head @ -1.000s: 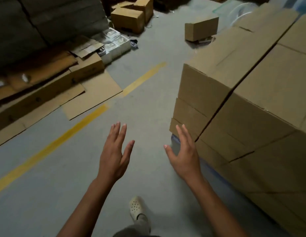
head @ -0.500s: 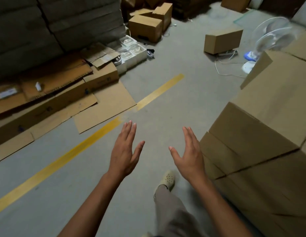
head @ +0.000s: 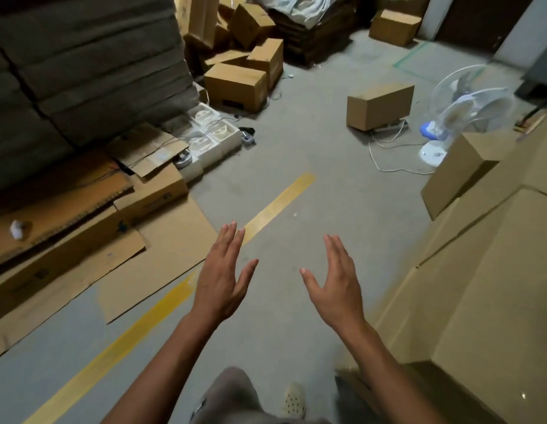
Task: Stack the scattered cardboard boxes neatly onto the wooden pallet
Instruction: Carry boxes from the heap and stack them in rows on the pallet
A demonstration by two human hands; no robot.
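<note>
Nearest, a pale perforated shoe (head: pixel 293 399) stands on the grey floor (head: pixel 296 191) below both forearms. Above it the left hand (head: pixel 222 278) and the right hand (head: pixel 334 286) hang in the air, apart, palms turned toward each other, fingers straight and thumbs spread, holding nothing. Just right of the right hand rises the stacked boxes (head: pixel 495 286), plain brown faces with no print to be seen; the corner box on top points one edge toward the middle of the floor. A yellow floor line (head: pixel 174 296) runs diagonally from lower left to beyond the left fingertips. Left of it lie flattened cardboard sheets (head: pixel 162 255); small dark printed marks show on them, too small to read. Farther on, white foam packing (head: pixel 211 133) sits at the foot of a dark pile of sheets (head: pixel 82 71). Ahead on the right a lone box (head: pixel 380 106) lies on the floor, its long axis across the view, a white strip under its near edge. A white fan (head: pixel 468 114) stands just right of it. A heap of loose boxes (head: pixel 237 84) lies at varied angles farther left, and a far box (head: pixel 394 27) sits beyond.
</note>
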